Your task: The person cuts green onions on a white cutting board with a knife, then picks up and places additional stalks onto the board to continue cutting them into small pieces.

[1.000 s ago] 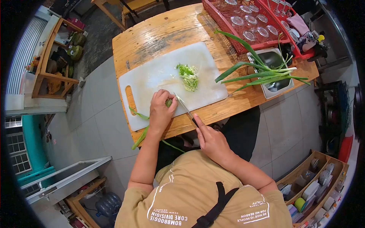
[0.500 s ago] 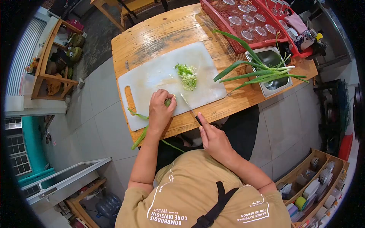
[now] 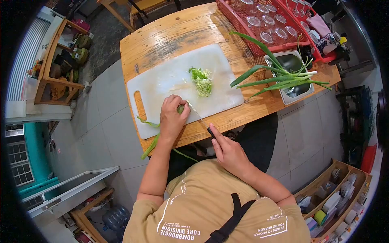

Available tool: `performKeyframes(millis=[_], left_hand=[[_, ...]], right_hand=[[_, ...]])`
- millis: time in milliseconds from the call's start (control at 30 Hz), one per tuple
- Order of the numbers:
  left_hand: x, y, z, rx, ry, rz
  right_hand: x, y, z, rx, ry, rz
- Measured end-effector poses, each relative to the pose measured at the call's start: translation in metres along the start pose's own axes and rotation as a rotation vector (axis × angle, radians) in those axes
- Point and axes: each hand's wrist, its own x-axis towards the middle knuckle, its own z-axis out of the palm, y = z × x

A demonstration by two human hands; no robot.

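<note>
While your left hand (image 3: 172, 117) curls shut over scallion (image 3: 150, 146) on board (image 3: 162, 79), right hand (image 3: 229, 152) grips knife (image 3: 197, 115); stalk soft, probably slippery, so pin near cut end.

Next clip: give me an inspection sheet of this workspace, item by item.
Surface: worn wooden table with a white cutting board on it.
Job's things: spring onion stalk on the board, its end hanging off the near table edge; knife; pile of chopped onion on the board.
Clutter: whole spring onions lying across a steel tray; red crate of glasses.
Grips: left hand curled over the stalk; right hand closed on the knife handle, blade tip beside the left fingers.
Cables: nothing seen.
Surroundings: tiled floor, wooden shelf at left, box of odds and ends at lower right.
</note>
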Motion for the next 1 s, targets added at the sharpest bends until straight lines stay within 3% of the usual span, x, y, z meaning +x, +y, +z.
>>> performKeyframes(millis=[767, 1000], left_hand=[[0.0, -0.002, 0.0, -0.041, -0.021, -0.028], [0.0, -0.004, 0.001, -0.069, 0.001, -0.004]], right_hand=[[0.015, 0.003, -0.001, -0.076, -0.101, 0.012], [0.021, 0.006, 0.014, -0.121, -0.014, -0.038]])
